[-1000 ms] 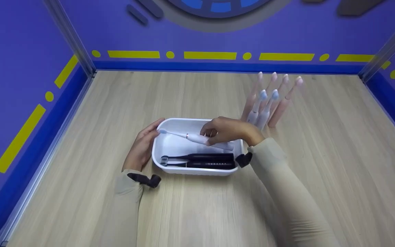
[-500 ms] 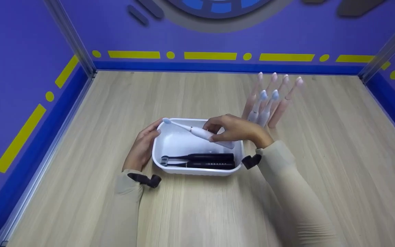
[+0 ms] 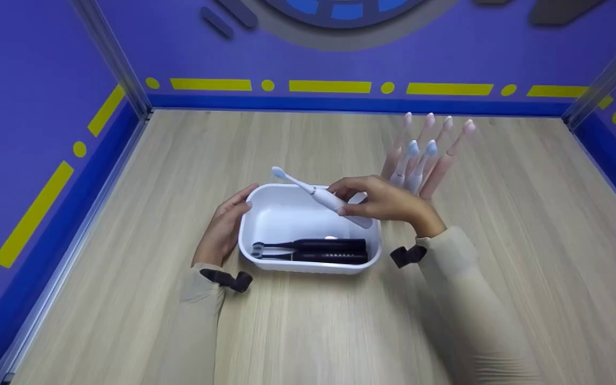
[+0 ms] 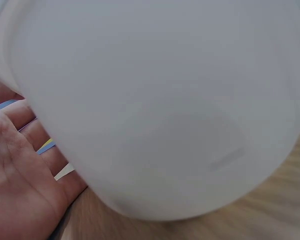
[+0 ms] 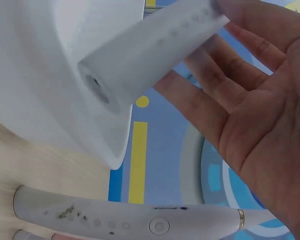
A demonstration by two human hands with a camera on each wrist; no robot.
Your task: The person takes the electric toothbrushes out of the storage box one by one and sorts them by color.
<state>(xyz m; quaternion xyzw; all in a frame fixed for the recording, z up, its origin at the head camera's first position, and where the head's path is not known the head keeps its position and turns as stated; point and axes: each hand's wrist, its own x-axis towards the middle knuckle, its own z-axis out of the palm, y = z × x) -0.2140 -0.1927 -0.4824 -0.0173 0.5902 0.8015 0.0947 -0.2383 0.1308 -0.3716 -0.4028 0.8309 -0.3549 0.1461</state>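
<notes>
In the head view my right hand [image 3: 388, 199] pinches the handle of a white electric toothbrush [image 3: 325, 199] over a white plastic bin [image 3: 308, 269]. Its pale blue brush head points up and left past the back rim. The right wrist view shows the handle's flat base [image 5: 100, 87] near the bin wall, with my fingertips farther up the handle. My left hand [image 3: 223, 230] rests against the bin's left end, thumb at the rim. In the left wrist view its fingers [image 4: 35, 132] lie extended along the outer wall. Two black electric toothbrushes [image 3: 329, 245] lie along the bin's front side.
Right of the bin and farther back stand two white toothbrushes [image 3: 415, 174] with blue heads, amid several pink toothbrushes [image 3: 439, 171]. My right hand partly covers their lower ends. A blue back wall [image 3: 329, 101] and side walls edge the wooden table [image 3: 201, 155].
My right hand has moved up and right with the white toothbrush. The brush head has lifted from inside the bin to beyond the back rim. My left hand stays in place.
</notes>
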